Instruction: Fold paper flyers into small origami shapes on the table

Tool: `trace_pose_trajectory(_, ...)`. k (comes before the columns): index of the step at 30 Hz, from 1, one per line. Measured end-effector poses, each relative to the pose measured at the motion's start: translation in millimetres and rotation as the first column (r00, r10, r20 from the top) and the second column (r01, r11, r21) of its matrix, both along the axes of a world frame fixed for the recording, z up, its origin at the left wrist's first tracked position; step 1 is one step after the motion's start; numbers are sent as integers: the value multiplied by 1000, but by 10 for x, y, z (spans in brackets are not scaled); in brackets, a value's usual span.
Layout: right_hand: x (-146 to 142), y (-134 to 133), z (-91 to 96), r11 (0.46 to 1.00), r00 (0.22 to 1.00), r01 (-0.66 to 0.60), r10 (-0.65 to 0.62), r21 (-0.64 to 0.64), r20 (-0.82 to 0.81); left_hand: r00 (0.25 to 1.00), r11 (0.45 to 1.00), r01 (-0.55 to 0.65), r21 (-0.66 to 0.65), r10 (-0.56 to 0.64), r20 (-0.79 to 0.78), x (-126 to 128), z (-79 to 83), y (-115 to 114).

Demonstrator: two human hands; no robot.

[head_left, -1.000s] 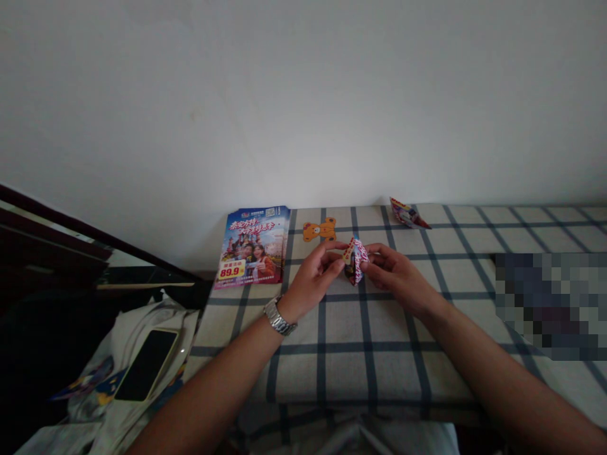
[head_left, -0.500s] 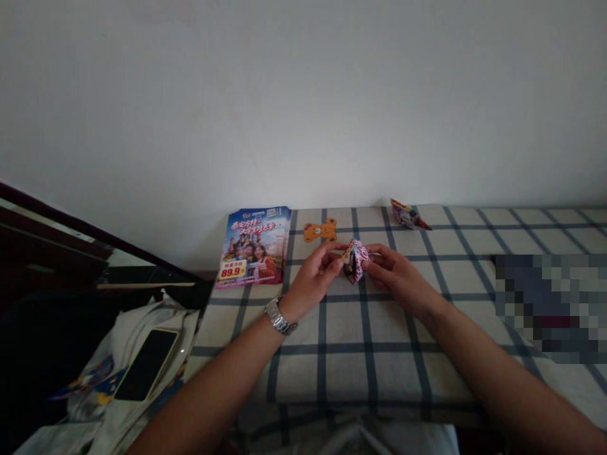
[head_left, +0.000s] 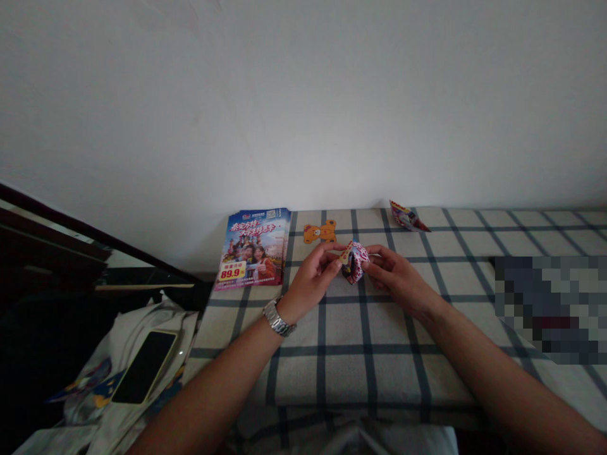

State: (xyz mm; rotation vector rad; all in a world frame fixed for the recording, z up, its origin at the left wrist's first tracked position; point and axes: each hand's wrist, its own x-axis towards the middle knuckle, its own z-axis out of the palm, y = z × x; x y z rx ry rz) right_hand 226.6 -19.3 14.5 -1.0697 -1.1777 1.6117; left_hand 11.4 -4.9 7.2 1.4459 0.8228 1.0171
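Observation:
Between my hands is a small piece of folded paper, printed in red, white, yellow and dark colours, with a dark opening between its folds. My left hand, with a metal watch on the wrist, pinches its left side between thumb and fingers. On the right side, the thumb and fingertips of my right hand grip it too. Both hands are over the checked cloth. Beyond them, near the wall, lies another folded paper piece with a pointed end.
A stack of printed flyers lies at the left edge of the cloth, with a bear-shaped cutout beside it. Lower left, a phone rests on pale fabric. The wall rises behind. A blurred-out patch covers something at right.
The folded paper has turned slightly and its opening looks wider. Both hands keep their grip in nearly the same place.

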Motion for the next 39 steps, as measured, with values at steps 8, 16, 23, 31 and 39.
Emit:
trace_pose_trajectory(8,-3,0,-19,1000,1000,-7,7,1,1,999,999,20,25,-19,-29,15,-5,1)
trace_pose_trajectory(16,-11,-9,-49,1000,1000,-20,20,18,21,985,992,-34,118,53,-162,28,-35,-51)
trace_pose_trajectory(23,-52,-40,-24,1000,1000,-21,21,22,9,887,925,-165,341,290,-359,51,33,-123)
trace_pose_trajectory(31,-53,-51,-53,998,999,-30,29,47,30,867,894,-146,423,321,-380,50,33,-109)
trace_pose_trajectory(39,-56,-44,-42,998,999,-29,27,60,31,861,895,-163,416,335,-383,49,42,-110)
